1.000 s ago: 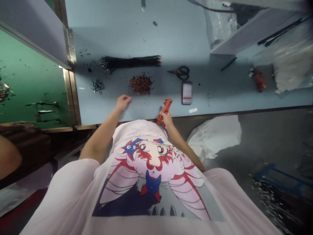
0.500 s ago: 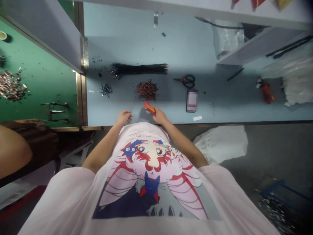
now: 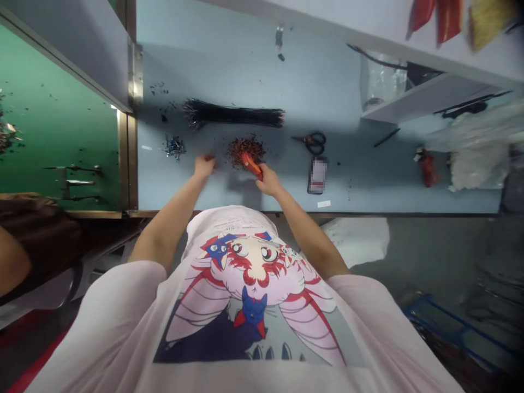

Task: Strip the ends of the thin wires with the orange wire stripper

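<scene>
While the right hand (image 3: 268,180) grips the red tool (image 3: 251,165), now over the near edge of the pile (image 3: 251,146), the left hand (image 3: 203,165), now farther forward, is left of the pile, its contents unclear; work seems between pieces.

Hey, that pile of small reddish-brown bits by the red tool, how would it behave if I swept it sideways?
The pile would probably scatter rather than slide as one mass, since its edges already look ragged and loose. It's likely light to push, as it seems made of small, thin pieces.
</scene>
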`<action>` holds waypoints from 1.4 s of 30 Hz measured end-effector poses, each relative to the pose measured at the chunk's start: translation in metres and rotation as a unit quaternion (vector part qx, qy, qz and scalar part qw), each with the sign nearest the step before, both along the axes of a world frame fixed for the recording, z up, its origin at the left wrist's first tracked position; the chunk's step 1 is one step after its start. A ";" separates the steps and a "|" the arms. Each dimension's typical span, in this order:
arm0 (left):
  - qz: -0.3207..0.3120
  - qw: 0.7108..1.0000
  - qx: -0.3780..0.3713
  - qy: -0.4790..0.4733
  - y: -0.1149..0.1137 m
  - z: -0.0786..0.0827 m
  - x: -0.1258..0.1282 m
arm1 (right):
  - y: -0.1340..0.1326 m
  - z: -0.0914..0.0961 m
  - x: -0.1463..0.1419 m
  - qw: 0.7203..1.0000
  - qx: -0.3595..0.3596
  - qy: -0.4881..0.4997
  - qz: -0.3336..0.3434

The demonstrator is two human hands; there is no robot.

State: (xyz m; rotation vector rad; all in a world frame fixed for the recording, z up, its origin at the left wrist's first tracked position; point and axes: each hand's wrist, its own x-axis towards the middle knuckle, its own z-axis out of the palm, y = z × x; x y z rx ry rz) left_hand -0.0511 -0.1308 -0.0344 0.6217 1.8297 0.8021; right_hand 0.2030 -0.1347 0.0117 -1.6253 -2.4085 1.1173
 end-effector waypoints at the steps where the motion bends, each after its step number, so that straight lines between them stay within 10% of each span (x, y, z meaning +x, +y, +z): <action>1: -0.001 1.000 0.008 0.007 0.008 -0.002 0.002 | -0.009 0.000 0.006 1.000 -0.020 -0.015 -0.005; 6: 0.005 0.997 0.072 0.024 0.021 0.004 0.017 | -0.041 -0.009 0.014 0.997 -0.053 -0.041 -0.028; 11: -0.008 0.992 0.119 -0.029 -0.026 0.055 0.034 | -0.028 -0.004 -0.015 0.992 -0.021 0.019 -0.122; 18: -0.147 0.959 0.163 -0.177 -0.102 0.130 0.047 | -0.056 0.066 -0.056 0.881 -0.133 0.416 -0.183; 21: -0.182 0.948 0.184 -0.185 -0.113 0.148 0.050 | -0.077 0.094 -0.053 0.883 -0.084 0.430 -0.168; 31: -0.275 0.930 0.169 -0.177 -0.126 0.163 0.063 | -0.104 0.126 -0.025 0.924 0.018 0.360 -0.126; 42: -0.285 0.933 0.218 -0.022 -0.135 0.169 0.061 | -0.104 0.129 -0.019 0.869 0.022 0.443 -0.222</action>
